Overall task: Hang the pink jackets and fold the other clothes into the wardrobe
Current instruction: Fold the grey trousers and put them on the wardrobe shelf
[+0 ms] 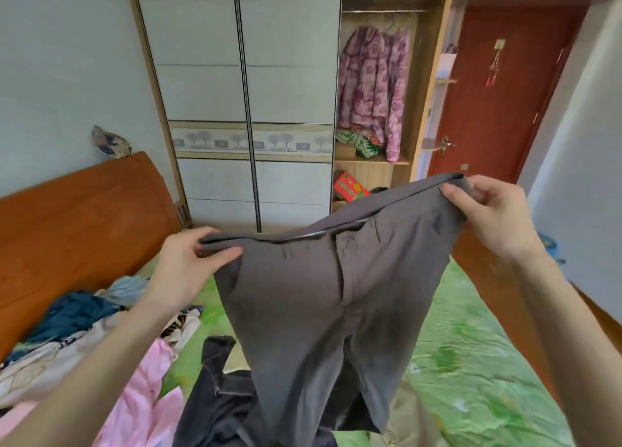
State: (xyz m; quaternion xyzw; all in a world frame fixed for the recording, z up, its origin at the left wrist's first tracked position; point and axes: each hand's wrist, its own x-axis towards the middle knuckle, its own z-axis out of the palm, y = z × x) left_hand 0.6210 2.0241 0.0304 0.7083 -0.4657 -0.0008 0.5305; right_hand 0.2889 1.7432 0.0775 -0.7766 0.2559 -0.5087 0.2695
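Near, on the green bed point(471, 362), lie a dark garment point(218, 403) and a pink one point(144, 389). Above them both hands hold grey trousers point(319, 295) up by the waistband: the left hand point(188, 261) pinches its left end, the right hand point(494, 211) its right end. Far, a pink jacket point(370, 90) hangs in the open wardrobe point(427, 86).

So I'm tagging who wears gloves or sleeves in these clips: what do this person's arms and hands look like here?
Both are bare. The left hand and right hand wear no gloves, and no rings, watch or bracelets show. Both forearms are uncovered from the wrists down to the bottom edge of the picture, with no sleeve in view.
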